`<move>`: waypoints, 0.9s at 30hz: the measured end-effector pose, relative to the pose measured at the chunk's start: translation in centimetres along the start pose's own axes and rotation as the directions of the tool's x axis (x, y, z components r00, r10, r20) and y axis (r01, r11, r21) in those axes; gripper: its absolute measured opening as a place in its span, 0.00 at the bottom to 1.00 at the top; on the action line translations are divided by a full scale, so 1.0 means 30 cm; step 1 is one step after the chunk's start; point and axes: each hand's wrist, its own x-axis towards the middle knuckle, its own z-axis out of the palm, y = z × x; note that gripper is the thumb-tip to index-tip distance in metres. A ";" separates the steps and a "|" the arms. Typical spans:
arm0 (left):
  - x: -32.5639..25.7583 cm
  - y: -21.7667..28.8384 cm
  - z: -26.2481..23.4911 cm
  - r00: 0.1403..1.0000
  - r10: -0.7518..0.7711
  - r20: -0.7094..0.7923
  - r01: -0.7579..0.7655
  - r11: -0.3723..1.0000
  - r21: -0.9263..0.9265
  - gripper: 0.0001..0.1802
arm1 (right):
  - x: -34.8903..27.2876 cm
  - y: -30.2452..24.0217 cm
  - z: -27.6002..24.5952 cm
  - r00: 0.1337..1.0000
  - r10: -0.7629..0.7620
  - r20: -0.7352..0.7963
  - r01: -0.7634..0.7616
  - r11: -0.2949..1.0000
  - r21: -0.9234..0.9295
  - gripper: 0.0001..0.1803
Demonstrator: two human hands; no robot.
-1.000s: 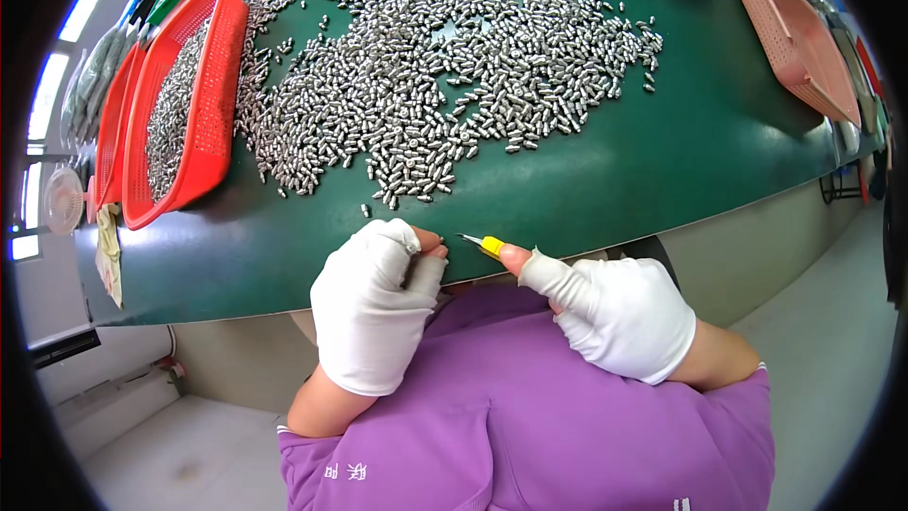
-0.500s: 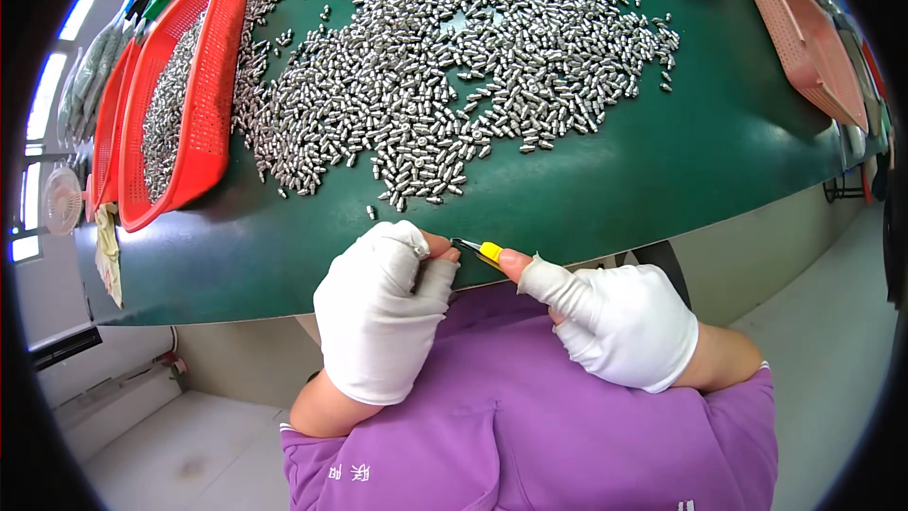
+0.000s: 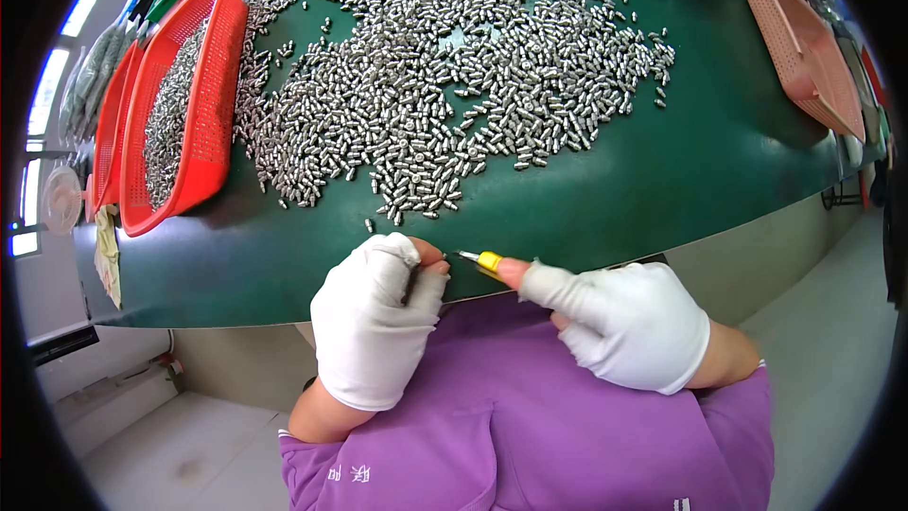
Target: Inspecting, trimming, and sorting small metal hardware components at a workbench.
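Observation:
My left hand (image 3: 372, 322), in a white glove with bare fingertips, is closed in a pinch near the table's front edge. A tiny dark bit shows at its fingertips; most of what it holds is hidden. Gloved the same way, my right hand (image 3: 619, 322) grips a small yellow-handled tool (image 3: 489, 261) with a narrow metal tip. That tip points left, a short gap from the left fingertips. Beyond the hands, a wide spread of small silver metal fittings (image 3: 416, 123) covers the table, and a single loose fitting (image 3: 369, 225) lies just past my left hand.
The green table (image 3: 605, 199) has its curved-looking front edge close to my body. At the left stands a red plastic basket (image 3: 213, 114) of metal parts, with another red basket (image 3: 111, 147) beside it. A pink basket (image 3: 804, 61) sits at the far right. A pale cloth (image 3: 107, 255) hangs at the left edge.
The tool's tip has drawn slightly away from my left fingertips, leaving a small gap. Both hands keep their grips, and the table appears a little lower in view.

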 end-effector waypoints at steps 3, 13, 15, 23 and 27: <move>-0.011 -0.011 -0.017 0.982 -0.187 -0.029 0.175 0.955 -0.240 0.05 | -0.035 0.071 -0.049 0.923 0.218 -0.319 -0.181 0.974 0.139 0.33; 0.026 -0.053 -0.035 0.918 -0.112 0.380 0.390 0.081 -0.917 0.10 | -0.050 0.358 -0.213 0.701 0.160 -0.695 -0.640 0.571 -0.514 0.20; 0.037 -0.051 -0.024 0.900 -0.052 0.432 0.433 -0.007 -0.902 0.11 | 0.017 0.254 -0.178 0.725 0.015 -0.689 -0.478 0.731 -0.487 0.15; 0.043 -0.021 -0.012 0.884 -0.089 0.459 0.467 0.133 -0.874 0.15 | 0.193 0.092 -0.025 0.906 -0.137 -0.401 -0.023 0.929 -0.368 0.09; 0.040 -0.013 -0.016 0.860 -0.099 0.501 0.510 0.186 -0.840 0.11 | 0.204 0.097 -0.007 0.939 -0.100 -0.328 -0.054 0.902 -0.429 0.06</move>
